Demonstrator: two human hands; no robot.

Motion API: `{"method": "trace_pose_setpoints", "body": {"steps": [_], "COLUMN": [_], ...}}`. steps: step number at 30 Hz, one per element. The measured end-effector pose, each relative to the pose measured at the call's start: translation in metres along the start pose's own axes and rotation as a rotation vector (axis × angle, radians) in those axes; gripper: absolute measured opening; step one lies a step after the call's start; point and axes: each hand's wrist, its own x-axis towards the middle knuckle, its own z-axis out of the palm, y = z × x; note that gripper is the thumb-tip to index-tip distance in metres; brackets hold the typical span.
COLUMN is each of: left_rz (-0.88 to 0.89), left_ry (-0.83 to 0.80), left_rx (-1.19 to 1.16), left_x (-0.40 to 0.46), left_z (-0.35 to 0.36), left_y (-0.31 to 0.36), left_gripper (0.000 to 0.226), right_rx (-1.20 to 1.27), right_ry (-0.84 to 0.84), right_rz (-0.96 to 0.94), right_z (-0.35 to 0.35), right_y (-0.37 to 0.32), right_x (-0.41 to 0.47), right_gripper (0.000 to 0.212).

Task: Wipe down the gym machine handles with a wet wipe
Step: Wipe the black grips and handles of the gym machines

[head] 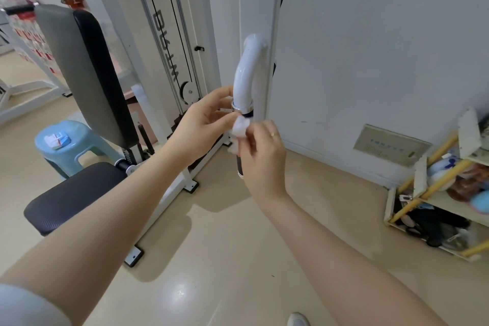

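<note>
Both the left hand (205, 120) and right hand (260, 145) pinch the bunched wipe (239, 131) against the handle (244, 103). Risk: so small a wad may slip free or leave the black grip below unwiped.

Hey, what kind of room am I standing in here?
Most likely a small gym or home workout room: a cable machine with a pulley, a padded seat with backrest, and a curved white handle being wiped.
</note>
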Motion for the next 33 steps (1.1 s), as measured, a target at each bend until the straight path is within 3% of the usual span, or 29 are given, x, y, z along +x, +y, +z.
{"method": "trace_pose_setpoints", "body": {"steps": [4, 7, 11, 15, 18, 22, 25, 28, 33], "left_rz": [0.01, 0.004, 0.015, 0.194, 0.459, 0.687, 0.644, 0.491, 0.326], "left_ry": [-0.024, -0.035, 0.025, 0.294, 0.48, 0.483, 0.469, 0.413, 0.441], "left_rx": [0.0, -0.012, 0.073, 0.258, 0.59, 1.112, 1.348, 1.496, 1.745], "left_x": [-0.002, -0.001, 0.008, 0.024, 0.038, 0.059, 0.079, 0.096, 0.095], "left_z": [-0.003, -0.003, 0.003, 0.012, 0.026, 0.073, 0.123, 0.159, 0.161], "left_y": [-0.005, -0.006, -0.001, 0.024, 0.049, 0.074, 0.071, 0.047, 0.005], "left_gripper": [0.037, 0.036, 0.037, 0.054, 0.046, 0.027, 0.022, 0.019, 0.027], "right_rx": [0.048, 0.08, 0.167, 0.151, 0.205, 0.238, 0.226, 0.207, 0.129], "right_ry": [-0.252, -0.153, -0.135, -0.135, -0.206, -0.316, -0.419, -0.547, -0.693], "right_rz": [0.454, 0.601, 0.517, 0.457, 0.528, 0.514, 0.389, 0.327, 0.161], "right_z": [-0.006, -0.021, -0.052, -0.074, -0.079, -0.088, -0.095, -0.1, -0.09], "right_y": [0.035, 0.049, 0.051, 0.079, 0.101, 0.122, 0.14, 0.157, 0.161], "right_x": [-0.031, -0.011, 0.036, 0.067, 0.087, 0.127, 0.156, 0.174, 0.189], "right_gripper": [0.014, 0.016, 0.015, 0.015, 0.022, 0.027, 0.025, 0.03, 0.018]}}
